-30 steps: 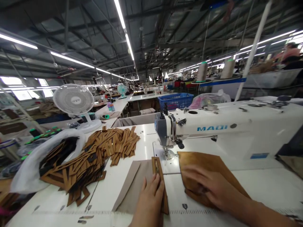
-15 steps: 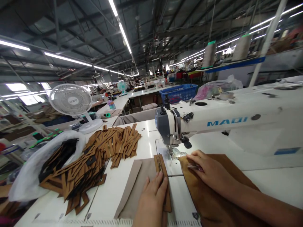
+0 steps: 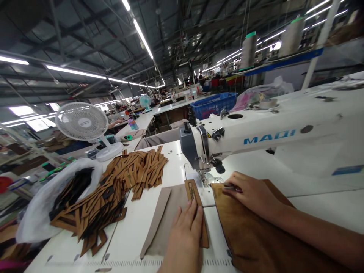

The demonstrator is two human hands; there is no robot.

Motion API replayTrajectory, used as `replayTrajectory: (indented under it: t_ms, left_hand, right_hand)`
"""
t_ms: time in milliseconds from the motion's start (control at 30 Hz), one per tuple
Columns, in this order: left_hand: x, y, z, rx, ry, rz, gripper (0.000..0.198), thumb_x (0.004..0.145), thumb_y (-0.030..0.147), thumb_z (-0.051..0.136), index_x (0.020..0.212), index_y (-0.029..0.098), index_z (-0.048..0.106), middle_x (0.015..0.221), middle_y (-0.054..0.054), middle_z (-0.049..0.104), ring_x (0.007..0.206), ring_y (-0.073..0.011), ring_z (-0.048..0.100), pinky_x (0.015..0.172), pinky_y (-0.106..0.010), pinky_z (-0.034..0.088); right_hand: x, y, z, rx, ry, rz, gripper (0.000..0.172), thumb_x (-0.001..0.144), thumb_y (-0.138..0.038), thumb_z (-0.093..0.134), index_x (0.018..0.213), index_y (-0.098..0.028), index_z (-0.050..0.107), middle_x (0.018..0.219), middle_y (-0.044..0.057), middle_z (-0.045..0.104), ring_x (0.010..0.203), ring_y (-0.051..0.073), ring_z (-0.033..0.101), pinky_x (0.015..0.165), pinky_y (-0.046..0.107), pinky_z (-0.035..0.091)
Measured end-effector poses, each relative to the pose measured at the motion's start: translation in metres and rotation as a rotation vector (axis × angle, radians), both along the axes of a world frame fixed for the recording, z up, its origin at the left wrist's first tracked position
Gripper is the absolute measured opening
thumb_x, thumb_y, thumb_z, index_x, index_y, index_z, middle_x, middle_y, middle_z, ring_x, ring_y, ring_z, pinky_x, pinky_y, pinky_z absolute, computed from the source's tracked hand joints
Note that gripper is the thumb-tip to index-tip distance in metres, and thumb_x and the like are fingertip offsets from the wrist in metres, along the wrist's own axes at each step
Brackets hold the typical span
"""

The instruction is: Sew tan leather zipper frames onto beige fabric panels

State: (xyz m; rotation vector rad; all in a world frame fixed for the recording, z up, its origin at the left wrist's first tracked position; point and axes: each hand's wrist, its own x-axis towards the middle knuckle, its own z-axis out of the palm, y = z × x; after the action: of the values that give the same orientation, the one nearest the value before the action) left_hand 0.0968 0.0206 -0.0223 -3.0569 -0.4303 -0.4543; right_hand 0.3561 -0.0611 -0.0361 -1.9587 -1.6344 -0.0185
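My left hand point(image 3: 185, 229) lies flat with its fingers stretched over a brown strip with a zipper point(image 3: 192, 189) set in it. That strip rests along the right side of a grey-beige fabric piece point(image 3: 163, 212), folded at its left edge. My right hand point(image 3: 250, 191) is closed around small thread snips point(image 3: 233, 188), partly hidden by the fingers, and rests on a large brown fabric piece point(image 3: 236, 223). The upper left corner of the brown piece lies close to the presser foot point(image 3: 204, 178) of the white sewing machine point(image 3: 273, 132).
A heap of brown strips point(image 3: 133, 170) covers the table's left side, spilling from a white plastic bag point(image 3: 31, 223). Behind it stands a white fan point(image 3: 82, 121). A blue basket point(image 3: 216, 104) sits beyond the machine head, and thread cones point(image 3: 248, 51) stand at the upper right.
The view has shifted slightly. The brown fabric's upper corner has shifted a little left along with my right hand. My left hand stays flat on the zipper strip.
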Motion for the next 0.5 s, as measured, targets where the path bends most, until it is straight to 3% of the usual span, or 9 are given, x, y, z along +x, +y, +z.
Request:
replayTrajectory:
  t_ms: [233, 367, 500]
  left_hand:
    - [0.003, -0.006, 0.006, -0.098, -0.025, 0.002, 0.069, 0.074, -0.003, 0.038, 0.142, 0.011, 0.036, 0.143, -0.016, 0.042, 0.129, -0.0257, 0.044, 0.104, -0.048, 0.04]
    - [0.001, -0.008, 0.002, -0.192, -0.186, 0.016, 0.069, 0.074, -0.001, 0.039, 0.141, 0.013, 0.037, 0.142, -0.015, 0.043, 0.13, -0.0239, 0.044, 0.105, -0.046, 0.04]
    - [0.0, -0.012, -0.002, -0.301, -0.311, 0.027, 0.063, 0.08, 0.001, 0.038, 0.141, 0.018, 0.039, 0.142, -0.012, 0.045, 0.13, -0.022, 0.043, 0.106, -0.042, 0.04]
  right_hand:
    - [-0.003, 0.001, -0.001, 0.026, -0.062, -0.014, 0.013, 0.089, -0.029, 0.056, 0.079, -0.021, 0.059, 0.094, 0.003, 0.056, 0.077, 0.017, 0.057, 0.058, 0.029, 0.04]
    - [-0.008, 0.002, 0.003, -0.013, -0.069, 0.011, 0.012, 0.09, -0.024, 0.053, 0.09, -0.023, 0.065, 0.091, 0.002, 0.056, 0.077, 0.017, 0.057, 0.06, 0.028, 0.039]
    - [-0.015, 0.007, 0.005, -0.018, -0.094, 0.037, 0.026, 0.085, -0.014, 0.054, 0.104, -0.027, 0.067, 0.089, 0.002, 0.055, 0.077, 0.017, 0.056, 0.06, 0.027, 0.036]
